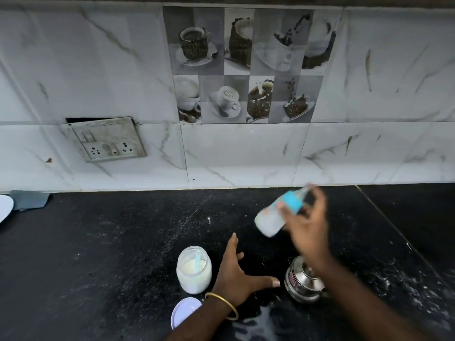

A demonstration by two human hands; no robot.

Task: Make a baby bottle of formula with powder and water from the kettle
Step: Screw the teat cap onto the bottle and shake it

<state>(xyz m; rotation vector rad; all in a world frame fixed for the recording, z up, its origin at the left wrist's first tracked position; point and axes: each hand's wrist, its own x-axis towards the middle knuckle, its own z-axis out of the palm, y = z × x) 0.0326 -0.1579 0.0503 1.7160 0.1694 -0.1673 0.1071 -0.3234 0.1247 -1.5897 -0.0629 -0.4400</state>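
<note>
My right hand [309, 227] holds a baby bottle [272, 219] with a blue collar, tilted in the air above the black counter and blurred by motion; it holds whitish liquid. My left hand [237, 274] hovers open, fingers spread, over the counter between the powder jar and the kettle. The clear jar [194, 270] of white powder stands open with a pale blue scoop inside. A small steel kettle [303, 283] with its lid on sits under my right forearm.
The jar's lilac lid [183, 311] lies on the counter near my left wrist. A white plate edge [5, 209] and a grey cloth [30, 199] lie at the far left. A switch and socket panel [108, 140] hangs askew on the tiled wall.
</note>
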